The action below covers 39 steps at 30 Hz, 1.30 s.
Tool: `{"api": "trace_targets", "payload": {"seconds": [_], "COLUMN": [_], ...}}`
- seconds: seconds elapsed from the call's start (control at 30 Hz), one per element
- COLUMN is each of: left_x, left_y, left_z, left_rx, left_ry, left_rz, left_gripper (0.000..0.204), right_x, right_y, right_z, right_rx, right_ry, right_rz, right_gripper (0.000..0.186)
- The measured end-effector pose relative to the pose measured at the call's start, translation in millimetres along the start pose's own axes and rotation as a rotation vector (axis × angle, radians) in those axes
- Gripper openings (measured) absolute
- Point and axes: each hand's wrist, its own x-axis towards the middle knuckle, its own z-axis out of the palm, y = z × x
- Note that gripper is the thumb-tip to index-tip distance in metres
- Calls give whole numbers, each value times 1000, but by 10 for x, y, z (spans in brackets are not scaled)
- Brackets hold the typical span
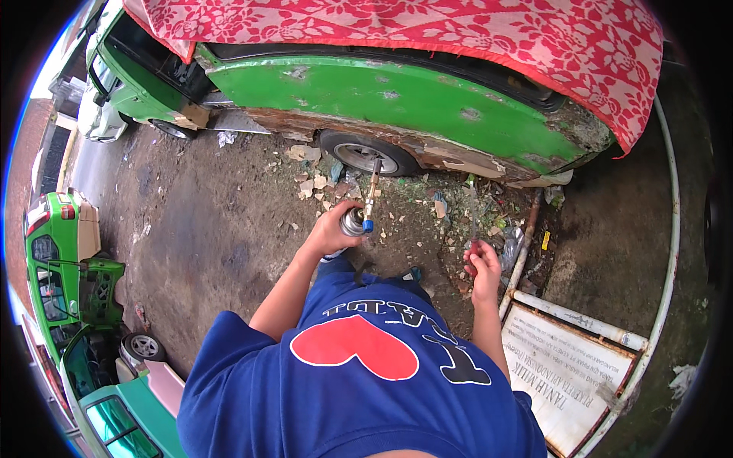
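My left hand [333,229] is wrapped round a small gas canister [352,222] fitted with a brass torch nozzle [371,197] and a blue knob, held upright below the van's wheel in the picture. My right hand [484,272] grips a thin metal tool [473,217] by its red handle, with the tip pointing toward the van. No flame is visible at the nozzle. In front of me, the green van body [389,99] has chipped paint and a rusty, flaking lower edge above a wheel [360,156]. A red floral cloth [412,19] drapes over the van's upper part.
Peeled flakes and litter [313,183] lie on the dirt ground near the wheel. To the right, white metal pipes [666,198] frame a rusty sign board [569,370] lying low. Green vehicle bodies [72,252] and a loose wheel [143,347] are on the left; more vehicle parts stand at upper left.
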Motion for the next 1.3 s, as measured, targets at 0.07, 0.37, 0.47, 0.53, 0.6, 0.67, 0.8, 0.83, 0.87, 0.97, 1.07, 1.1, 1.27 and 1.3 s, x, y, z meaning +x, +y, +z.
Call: {"api": "trace_targets", "payload": {"seconds": [0.07, 0.37, 0.47, 0.53, 0.6, 0.67, 0.8, 0.83, 0.87, 0.97, 1.07, 1.1, 1.27, 1.3], "left_x": [16, 212, 154, 89, 46, -24, -177, -197, -214, -233, -224, -192, -29, -4], "left_y": [-128, -1086, -1363, -1521, -1721, -1890, -2193, -2214, -2226, -2315, -2344, -2337, -2293, -2303], "left_z": [-209, -1409, -1841, -2105, -2293, -2432, -2591, -2608, -2621, -2657, -2674, -2683, -2548, -2508], "left_rx": [-8, 10, 31, 33, -15, -47, -83, -92, -100, -110, -114, -120, -94, -115], "left_ry": [-14, -59, -83, -82, -41, 4, -5, -2, -1, 8, -18, -36, -78, -94], "left_rz": [-36, 122, 69, 36, 60, 77, -16, -3, 9, 43, 23, 15, 55, 55], "left_gripper": [69, 70, 70, 69, 71, 73, 75, 73, 72, 72, 72, 72, 74, 74], "right_x": [20, -90, -199, -249, -271, -295, -392, -421, -429, -491, -566, -595, -783, -810], "right_y": [25, 503, 597, 658, 667, 628, 564, 580, 591, 588, 636, 641, 718, 746], "right_z": [195, 1617, 2267, 2638, 2892, 3122, 3407, 3427, 3436, 3517, 3512, 3509, 3322, 3279], "right_rx": [-18, 5, 56, 67, 32, -20, -59, -67, -74, -88, -75, -78, -40, -34], "right_ry": [24, 126, 133, 89, 32, 17, -2, 7, 17, 43, 64, 79, 180, 205], "right_rz": [-17, -68, -36, -24, -19, -14, 1, -2, -5, 2, 3, -3, -20, -24], "right_gripper": [36, 38, 38, 36, 36, 35, 35, 35, 34, 34, 35, 35, 37, 38]}}
